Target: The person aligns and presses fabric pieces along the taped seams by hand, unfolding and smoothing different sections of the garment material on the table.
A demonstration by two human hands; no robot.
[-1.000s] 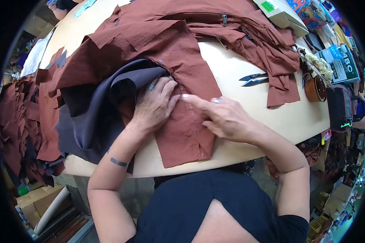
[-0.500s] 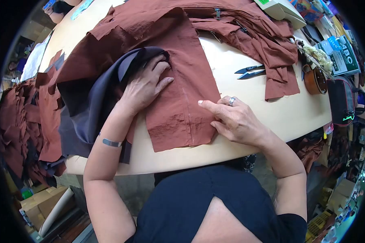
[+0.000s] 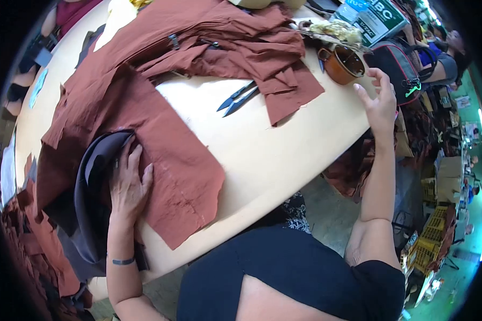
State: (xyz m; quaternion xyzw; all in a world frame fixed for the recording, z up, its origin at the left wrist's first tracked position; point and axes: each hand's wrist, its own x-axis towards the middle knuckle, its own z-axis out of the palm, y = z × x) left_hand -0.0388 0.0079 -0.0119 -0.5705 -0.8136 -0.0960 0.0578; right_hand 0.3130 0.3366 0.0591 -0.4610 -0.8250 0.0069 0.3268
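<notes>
My left hand (image 3: 127, 184) lies on the rust-brown cloth (image 3: 185, 187), beside a folded-back dark fabric (image 3: 85, 200). Its fingers are spread, and some are partly hidden at the dark fold's edge. Off the table's right edge, my right hand (image 3: 381, 101) is raised with fingers apart and nothing in them. Closest to it is a brown cup (image 3: 341, 67) with small items inside that I cannot make out. A pair of thread snips (image 3: 238, 98) rests on the pale table (image 3: 262, 155) between the hands.
More rust-brown cloth with zippers (image 3: 225, 53) is heaped at the back. Past the cup are a green-and-white box (image 3: 383, 24) and a black bag with red trim (image 3: 393, 72). Cloth pieces hang at the left edge (image 3: 43, 235). Other people sit nearby; yellow crates (image 3: 431, 235) stand at right.
My right hand has left the rust-brown cloth and moved right, near the brown cup. My left hand stays at the dark fold. The view has turned to the right.
</notes>
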